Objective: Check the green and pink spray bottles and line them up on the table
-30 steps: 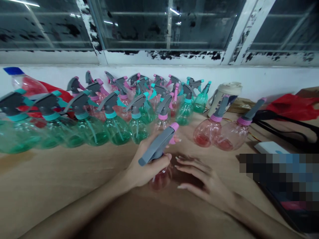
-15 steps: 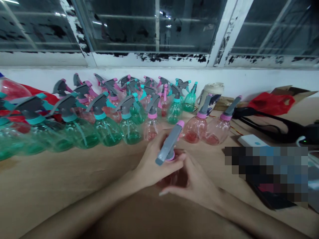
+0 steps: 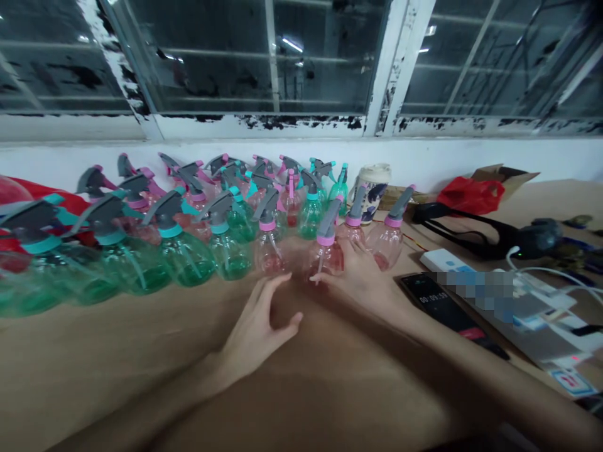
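Note:
A pink spray bottle (image 3: 324,254) with a grey trigger head stands upright on the brown table (image 3: 141,351), in line with the other pink bottles. My right hand (image 3: 360,276) is wrapped round its right side, fingers curled against the body. Just left of it and nearer me, my left hand (image 3: 257,320) hovers over the table with fingers apart and nothing in it. Two more pink bottles (image 3: 389,235) stand right behind my right hand.
Several green spray bottles (image 3: 183,251) and pink ones fill the left and back of the table up to the white wall. A mug (image 3: 374,188), a black phone (image 3: 440,304), a white power bank (image 3: 440,258), black straps (image 3: 471,226) and a red bag (image 3: 471,194) lie at the right.
The pink bottle went from both hands near me forward into the row. My left hand let go of its grey head and now is open. The view turned to the right.

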Motion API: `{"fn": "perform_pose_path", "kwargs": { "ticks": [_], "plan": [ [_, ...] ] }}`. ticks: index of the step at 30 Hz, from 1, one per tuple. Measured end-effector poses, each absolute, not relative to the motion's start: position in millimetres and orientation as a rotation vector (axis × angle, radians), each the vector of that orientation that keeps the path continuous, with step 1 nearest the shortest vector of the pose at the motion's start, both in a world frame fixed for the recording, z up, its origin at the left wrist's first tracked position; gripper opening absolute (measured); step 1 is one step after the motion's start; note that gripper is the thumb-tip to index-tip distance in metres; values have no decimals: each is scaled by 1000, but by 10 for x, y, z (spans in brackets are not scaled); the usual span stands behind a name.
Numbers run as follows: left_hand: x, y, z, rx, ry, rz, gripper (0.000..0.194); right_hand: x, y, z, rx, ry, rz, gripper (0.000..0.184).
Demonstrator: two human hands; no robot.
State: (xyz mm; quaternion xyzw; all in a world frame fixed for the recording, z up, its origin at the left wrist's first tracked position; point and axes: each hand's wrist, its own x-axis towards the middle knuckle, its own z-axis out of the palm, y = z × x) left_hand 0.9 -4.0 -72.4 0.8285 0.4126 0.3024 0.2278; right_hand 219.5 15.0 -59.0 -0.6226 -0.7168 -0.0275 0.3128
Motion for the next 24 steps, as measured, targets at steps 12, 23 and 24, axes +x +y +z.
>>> {"fn": "perform_pose_path", "kwargs": {
  "ticks": [12,23,24],
  "plan": [
    [-200,-122,-945,2521,1129,641,47,1923,421,-466,-1809,-1845,-182,56],
    [-192,-74,-901,2452,1110,675,41,1940,426,-451,-1775,-1834,-231,71],
    [-196,-71,-898,2447,1109,686,39,1982,373,-436,-1739,-1828,-256,70]
  ]
}}
